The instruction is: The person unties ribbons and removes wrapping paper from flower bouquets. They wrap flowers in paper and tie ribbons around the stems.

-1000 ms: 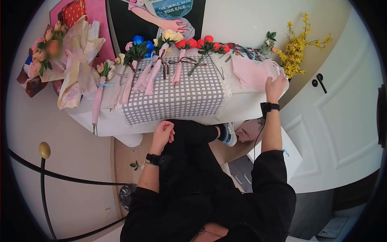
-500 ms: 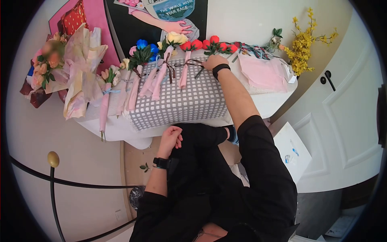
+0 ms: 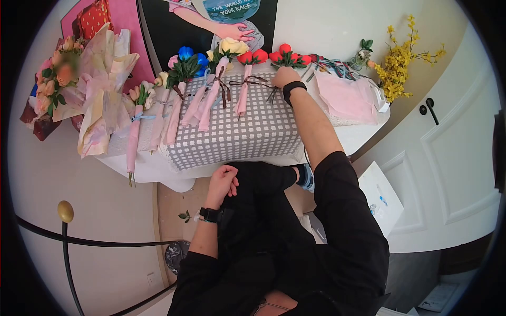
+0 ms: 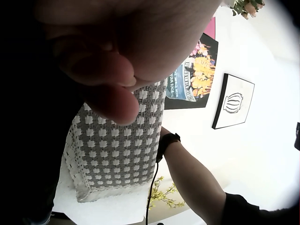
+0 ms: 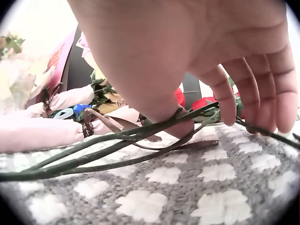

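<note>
My right hand (image 3: 286, 77) is over the checked cloth at the lower end of a group of red roses (image 3: 287, 55). In the right wrist view the hand (image 5: 201, 61) has its fingers extended downward, with the thumb touching the dark green stems (image 5: 117, 145) on the near side. The stems lie loosely across the cloth, not clasped. My left hand (image 3: 223, 184) rests on the black-clad leg, fingers loosely bent and holding nothing; its fingertips (image 4: 119, 105) hang relaxed in the left wrist view.
Pink-wrapped flowers (image 3: 244, 89) with ribbons lie left of my right hand. Pink sheets (image 3: 345, 97), ribbons (image 3: 337, 68) and yellow flowers (image 3: 398, 73) are to the right. Large bouquets (image 3: 100, 95) stand far left; a white door (image 3: 453, 131) is at right.
My right hand has moved left from the pink sheets to the rose stems, shifting slightly right since half a second ago. My left hand stays on the leg.
</note>
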`<state>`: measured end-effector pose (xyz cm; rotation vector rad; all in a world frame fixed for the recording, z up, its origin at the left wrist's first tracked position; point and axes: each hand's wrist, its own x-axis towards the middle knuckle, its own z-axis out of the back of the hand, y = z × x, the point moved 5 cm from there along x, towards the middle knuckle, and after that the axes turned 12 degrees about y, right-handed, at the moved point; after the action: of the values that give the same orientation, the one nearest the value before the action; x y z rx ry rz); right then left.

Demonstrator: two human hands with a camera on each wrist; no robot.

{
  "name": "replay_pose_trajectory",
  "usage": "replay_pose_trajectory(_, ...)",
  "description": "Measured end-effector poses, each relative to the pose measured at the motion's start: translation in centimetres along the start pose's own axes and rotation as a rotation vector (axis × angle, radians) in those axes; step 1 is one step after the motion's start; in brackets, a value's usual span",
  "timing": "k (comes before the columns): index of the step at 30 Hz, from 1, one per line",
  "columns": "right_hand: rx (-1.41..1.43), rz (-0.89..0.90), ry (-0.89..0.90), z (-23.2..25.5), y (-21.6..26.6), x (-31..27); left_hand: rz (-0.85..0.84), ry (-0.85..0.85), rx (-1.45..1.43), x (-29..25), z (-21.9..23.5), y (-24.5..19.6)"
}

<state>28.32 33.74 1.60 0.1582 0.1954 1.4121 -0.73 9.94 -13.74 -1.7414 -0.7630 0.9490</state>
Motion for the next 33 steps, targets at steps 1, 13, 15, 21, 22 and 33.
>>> replay_pose_trajectory(1,0.0,0.001,0.001,0.0,-0.1,0.1,-0.006,0.002,-0.001,0.0,0.0,0.0)
replay_pose_trajectory(13,0.382,0.063,-0.142,0.7,-3.3,-0.1,-0.016,-0.018,0.03,0.0,-0.2,0.1)
replay_pose_trajectory(15,0.301,0.038,-0.239,0.9,-3.8,-0.8,-0.024,-0.021,0.026,-0.1,-0.2,0.2)
replay_pose_trajectory(21,0.24,0.114,-0.237,0.3,-4.5,-0.4,-0.033,-0.035,0.034,-0.1,-0.4,0.0)
replay_pose_trajectory(22,0.24,0.116,-0.238,1.4,-4.0,-1.4,-0.036,-0.034,0.037,-0.1,-0.4,0.0)
replay_pose_trajectory(33,0.435,-0.026,0.064,2.0,-7.0,-1.0,-0.025,-0.044,0.035,-0.1,-0.6,-0.1)
